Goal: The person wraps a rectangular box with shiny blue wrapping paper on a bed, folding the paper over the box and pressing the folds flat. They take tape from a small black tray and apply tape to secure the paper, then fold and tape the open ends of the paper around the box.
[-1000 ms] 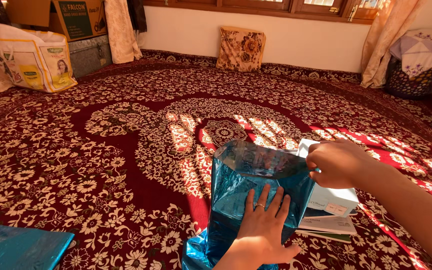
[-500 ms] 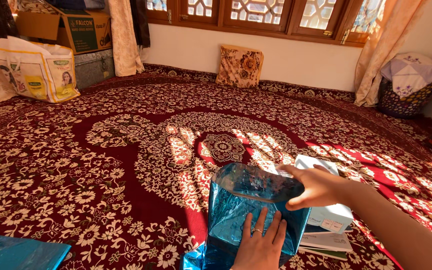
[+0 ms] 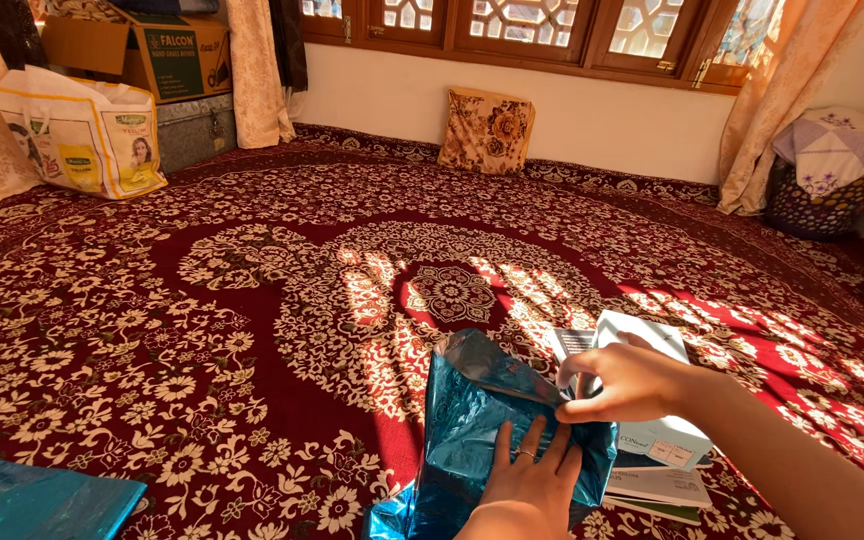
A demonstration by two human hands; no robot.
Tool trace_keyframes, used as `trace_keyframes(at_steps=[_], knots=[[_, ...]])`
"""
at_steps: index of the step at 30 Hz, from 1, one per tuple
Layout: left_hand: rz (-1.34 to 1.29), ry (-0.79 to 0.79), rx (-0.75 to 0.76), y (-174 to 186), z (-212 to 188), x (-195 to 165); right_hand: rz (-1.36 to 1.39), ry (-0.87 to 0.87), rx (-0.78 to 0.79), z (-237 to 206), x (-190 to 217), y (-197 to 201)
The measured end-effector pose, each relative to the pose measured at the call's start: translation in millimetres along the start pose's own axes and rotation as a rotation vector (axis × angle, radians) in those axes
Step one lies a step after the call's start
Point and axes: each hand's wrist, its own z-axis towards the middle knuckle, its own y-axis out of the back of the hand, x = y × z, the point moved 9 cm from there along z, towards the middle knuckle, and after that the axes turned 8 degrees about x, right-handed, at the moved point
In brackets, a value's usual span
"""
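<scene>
Blue foil wrap (image 3: 472,420) folded over a package on the carpet (image 3: 152,330)

Left hand (image 3: 527,490) lies flat on the wrap; right hand (image 3: 627,385), now lower, pinches its top edge (fingers (image 3: 577,408) closed on foil), beside the white box (image 3: 652,400).

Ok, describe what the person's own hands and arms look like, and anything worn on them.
Both are bare: no gloves, no sleeves in view. The left hand wears a thin ring on one finger. The right hand shows no ring or watch, and its forearm is uncovered to the edge of the picture.
</scene>
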Motion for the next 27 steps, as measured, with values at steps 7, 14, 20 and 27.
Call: trace_keyframes(at_steps=[7, 14, 20, 27], knots=[[-0.048, -0.007, 0.081, 21, 5, -5, -0.212, -0.07, -0.076, 6, -4, -2], [0.031, -0.031, 0.017, 41, -4, -5, -0.355, -0.058, -0.121, 3, 7, -2], [-0.039, -0.051, -0.021, 39, -3, -4, -0.283, 0.134, -0.046, -3, 26, -4], [-0.017, -0.054, -0.069, 35, -3, -2, -0.498, 0.34, -0.084, -1, 42, -3]])
